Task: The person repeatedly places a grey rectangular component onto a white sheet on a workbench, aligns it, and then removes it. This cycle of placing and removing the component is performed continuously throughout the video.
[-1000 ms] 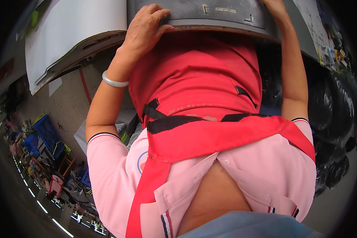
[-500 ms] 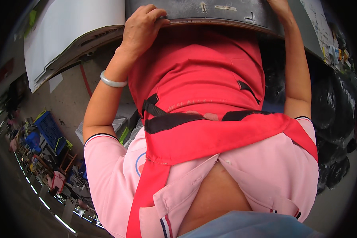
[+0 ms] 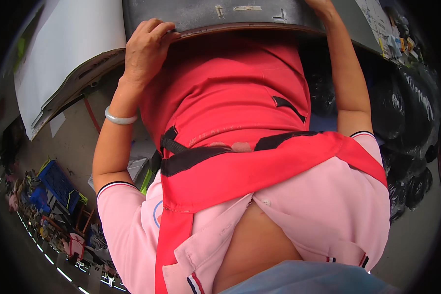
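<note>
My left hand rests at the near edge of a dark grey work surface. Its fingers are bent and drawn together, thumb close to the fingertips; what they hold, if anything, I cannot make out. At the far right of the same surface, my right hand is cut off by the top of the picture, so its fingers are hidden. Short strips of beige tape lie stuck on the grey top between the hands. A pale bangle circles my left wrist.
Left of the grey surface, a stack of large white sheets has curled edges. My red apron touches the table's edge. Black plastic bags are piled at the right. A blue crate stands on the floor at the left.
The whole view has shifted, so the table, hands and apron appear farther left and slightly higher or lower. Both hands keep about the same places at the grey surface.
</note>
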